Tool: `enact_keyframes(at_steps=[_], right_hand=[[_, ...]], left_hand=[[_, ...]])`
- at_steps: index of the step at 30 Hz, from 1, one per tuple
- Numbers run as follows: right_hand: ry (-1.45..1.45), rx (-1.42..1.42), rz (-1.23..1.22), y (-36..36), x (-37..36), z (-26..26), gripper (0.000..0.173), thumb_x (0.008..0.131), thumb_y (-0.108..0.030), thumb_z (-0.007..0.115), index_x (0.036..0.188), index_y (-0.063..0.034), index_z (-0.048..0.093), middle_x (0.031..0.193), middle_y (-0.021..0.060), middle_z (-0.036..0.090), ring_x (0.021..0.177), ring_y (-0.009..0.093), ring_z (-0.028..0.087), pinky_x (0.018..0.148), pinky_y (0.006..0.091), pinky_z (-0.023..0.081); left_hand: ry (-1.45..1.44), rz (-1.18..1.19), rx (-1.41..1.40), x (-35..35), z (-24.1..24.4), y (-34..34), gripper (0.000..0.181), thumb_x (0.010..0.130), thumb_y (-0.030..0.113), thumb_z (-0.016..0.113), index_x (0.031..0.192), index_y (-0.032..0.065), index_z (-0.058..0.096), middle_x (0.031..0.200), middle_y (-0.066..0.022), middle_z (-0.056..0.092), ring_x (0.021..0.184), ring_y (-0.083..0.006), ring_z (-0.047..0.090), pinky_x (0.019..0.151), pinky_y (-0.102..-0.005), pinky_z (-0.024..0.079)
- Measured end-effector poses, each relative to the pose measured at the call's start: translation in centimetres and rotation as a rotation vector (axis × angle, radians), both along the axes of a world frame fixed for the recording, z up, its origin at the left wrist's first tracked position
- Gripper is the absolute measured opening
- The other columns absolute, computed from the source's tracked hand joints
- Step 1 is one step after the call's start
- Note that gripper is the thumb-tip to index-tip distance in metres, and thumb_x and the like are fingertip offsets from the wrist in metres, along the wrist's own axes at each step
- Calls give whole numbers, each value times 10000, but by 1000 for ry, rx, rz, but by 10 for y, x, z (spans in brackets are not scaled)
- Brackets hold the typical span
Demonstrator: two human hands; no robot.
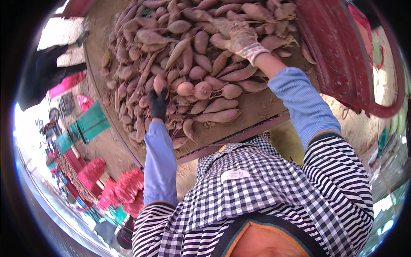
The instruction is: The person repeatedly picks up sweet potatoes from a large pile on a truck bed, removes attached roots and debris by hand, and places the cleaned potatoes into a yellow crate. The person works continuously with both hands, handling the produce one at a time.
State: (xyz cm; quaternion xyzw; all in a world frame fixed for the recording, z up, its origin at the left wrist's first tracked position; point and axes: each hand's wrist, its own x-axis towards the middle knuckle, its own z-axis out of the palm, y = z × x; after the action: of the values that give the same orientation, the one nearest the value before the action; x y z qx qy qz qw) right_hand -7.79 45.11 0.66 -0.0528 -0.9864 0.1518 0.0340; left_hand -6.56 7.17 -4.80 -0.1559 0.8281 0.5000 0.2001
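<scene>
A heap of reddish-purple sweet potatoes covers much of a soil-dusted sorting table in front of me. My left hand, in a black glove, has its fingers around a rounded sweet potato near the heap's left side. Farther off to the right, my right hand wears a soiled white knit glove and reaches onto the pile. It touches sweet potatoes there, but whether it grips one cannot be made out. Blue sleeve covers run along both forearms.
A dark red metal panel rises at the table's right. Filled red mesh sacks stand on the ground at the left, near a green object. A person in dark clothing is beyond the table's left edge. A black crate is nearby.
</scene>
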Motion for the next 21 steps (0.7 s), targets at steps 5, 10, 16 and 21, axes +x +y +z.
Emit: enact_keyframes(at_steps=[5,10,16,21], right_hand=[[-15,-45,172,-6,-11,-12,612,839,-450,618,1408,-278,471,1392,127,512,1299,329,461,1044,475,404],[138,-380,-171,39,45,-8,586,835,-284,656,1368,-86,512,1204,171,610,1114,314,565,914,436,470],[423,-36,-263,15,51,37,543,886,-297,656,1371,-97,514,1089,133,607,1017,251,551,811,422,513],[247,-310,76,-47,-4,13,328,854,-235,621,1122,-50,662,1083,190,668,1048,359,622,904,435,497]], left_hand=[[78,34,119,12,-6,-36,484,848,250,745,1233,16,571,1155,-82,641,1010,-166,608,834,-291,495],[-110,176,286,9,7,-28,439,916,259,665,1276,32,560,1184,-82,633,1041,-195,619,878,-332,511],[-201,358,765,9,-13,-56,533,984,461,513,1371,99,465,1232,-91,597,982,-281,644,717,-389,593],[-302,507,759,7,-2,-50,548,977,511,488,1365,126,467,1189,-105,615,809,-270,674,679,-381,595]])
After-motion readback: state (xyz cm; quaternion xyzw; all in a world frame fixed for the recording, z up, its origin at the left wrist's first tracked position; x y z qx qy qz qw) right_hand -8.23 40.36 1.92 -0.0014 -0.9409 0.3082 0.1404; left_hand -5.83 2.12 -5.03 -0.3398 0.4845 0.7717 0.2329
